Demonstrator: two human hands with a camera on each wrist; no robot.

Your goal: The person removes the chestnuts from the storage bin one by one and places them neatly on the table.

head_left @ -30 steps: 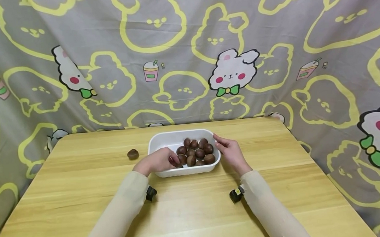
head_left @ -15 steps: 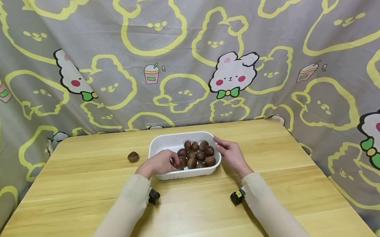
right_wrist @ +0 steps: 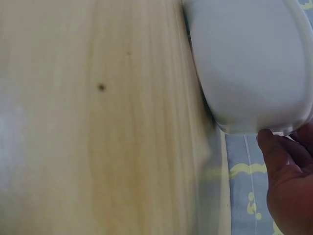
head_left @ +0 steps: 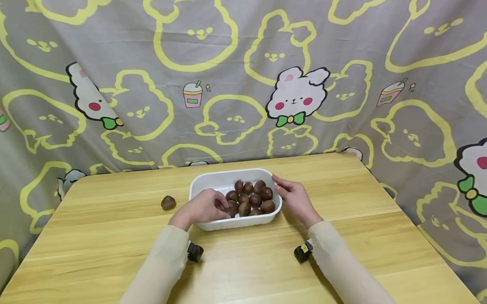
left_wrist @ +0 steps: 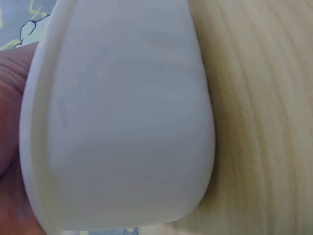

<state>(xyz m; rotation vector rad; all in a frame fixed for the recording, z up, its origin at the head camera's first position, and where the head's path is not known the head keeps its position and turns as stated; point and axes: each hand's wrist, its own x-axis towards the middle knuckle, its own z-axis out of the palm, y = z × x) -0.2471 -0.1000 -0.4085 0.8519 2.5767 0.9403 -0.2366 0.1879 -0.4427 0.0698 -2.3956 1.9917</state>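
White tray (head_left: 230, 223) on wooden table (head_left: 108, 235), chestnuts (head_left: 255, 200) massed in its right part. Left hand (head_left: 203, 206) reaches over left end, bent fingers at leftmost nuts (cannot tell whether they pinch one). Right hand (head_left: 296, 197) grips right end, thumb at rim, fingertip against outer wall. Lone chestnut (head_left: 168, 202) left of tray, near left wrist.

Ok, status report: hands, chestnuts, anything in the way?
Left hand in white tray, at chestnuts, grip unclear. Right hand touching tray's right end. Chestnuts bunched mostly toward tray's right. Loose chestnut on table, left of tray; no obstruction visible.
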